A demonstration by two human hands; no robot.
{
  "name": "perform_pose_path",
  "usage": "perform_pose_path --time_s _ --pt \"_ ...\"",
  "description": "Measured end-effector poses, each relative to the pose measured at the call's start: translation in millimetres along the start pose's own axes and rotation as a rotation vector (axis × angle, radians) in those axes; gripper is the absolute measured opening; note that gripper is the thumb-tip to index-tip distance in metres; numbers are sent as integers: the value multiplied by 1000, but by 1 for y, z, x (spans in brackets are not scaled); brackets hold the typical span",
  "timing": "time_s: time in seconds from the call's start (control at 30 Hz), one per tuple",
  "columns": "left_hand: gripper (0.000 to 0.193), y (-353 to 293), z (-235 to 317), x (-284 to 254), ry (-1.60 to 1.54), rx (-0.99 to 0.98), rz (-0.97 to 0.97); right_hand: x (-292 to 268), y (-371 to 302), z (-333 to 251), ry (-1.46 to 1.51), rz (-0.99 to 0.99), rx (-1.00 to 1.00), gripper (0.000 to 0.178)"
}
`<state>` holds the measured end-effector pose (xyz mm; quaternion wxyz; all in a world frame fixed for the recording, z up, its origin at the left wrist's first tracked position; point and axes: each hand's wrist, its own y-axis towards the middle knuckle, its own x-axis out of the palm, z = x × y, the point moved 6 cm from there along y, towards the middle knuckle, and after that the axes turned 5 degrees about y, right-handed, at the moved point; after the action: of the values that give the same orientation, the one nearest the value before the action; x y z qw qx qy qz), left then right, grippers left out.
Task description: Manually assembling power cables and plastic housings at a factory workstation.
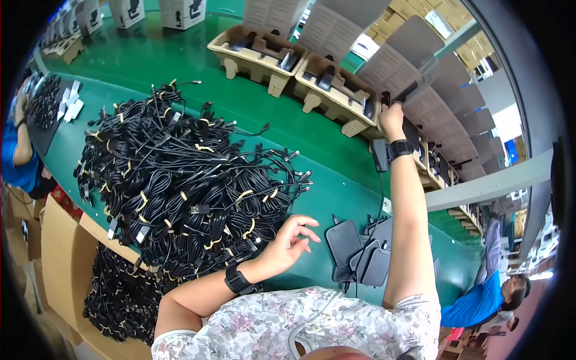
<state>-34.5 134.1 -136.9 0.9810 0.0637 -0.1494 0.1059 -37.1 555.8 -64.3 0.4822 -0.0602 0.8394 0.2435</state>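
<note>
My right arm stretches far forward, and my right hand (392, 122) is at the end of a row of moulded cardboard trays (354, 125). Its fingers are closed around something small and black, whose kind I cannot make out. My left hand (294, 243) hovers over the table by the near right side of a big heap of black cables (180, 192). Its fingers are loosely bent and apart, with nothing in them. The cables are coiled and tied with pale bands. Right of my left hand lie several flat dark pads (345, 241), partly behind my right forearm.
Moulded trays with dark parts and raised printed flaps (336, 30) run along the far side and right. White boxes (183, 13) stand at the back. A cardboard box (63, 258) of black cables is at lower left. Co-workers in blue (477, 303) sit at both sides.
</note>
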Motion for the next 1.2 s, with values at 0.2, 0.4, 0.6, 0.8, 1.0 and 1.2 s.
perform_pose_path --time_s 0.2,0.4,0.6,0.8,1.0,1.2 --pt "42 -2 -1 -3 23 -20 14 -29 -26 -16 -342 87 -211 25" --pt "40 4 3 2 71 26 24 -7 6 28 -311 -96 -334 23" --pt "36 5 2 -3 114 36 27 -23 -17 4 -306 180 -337 16" --pt "35 7 1 7 142 67 -5 -98 -147 -23 -196 -21 -583 27" --pt "41 3 3 7 313 90 -6 -100 -281 -21 -279 -534 -509 48" --pt "68 -3 31 19 755 265 16 -92 -303 -43 278 -552 -600 32"
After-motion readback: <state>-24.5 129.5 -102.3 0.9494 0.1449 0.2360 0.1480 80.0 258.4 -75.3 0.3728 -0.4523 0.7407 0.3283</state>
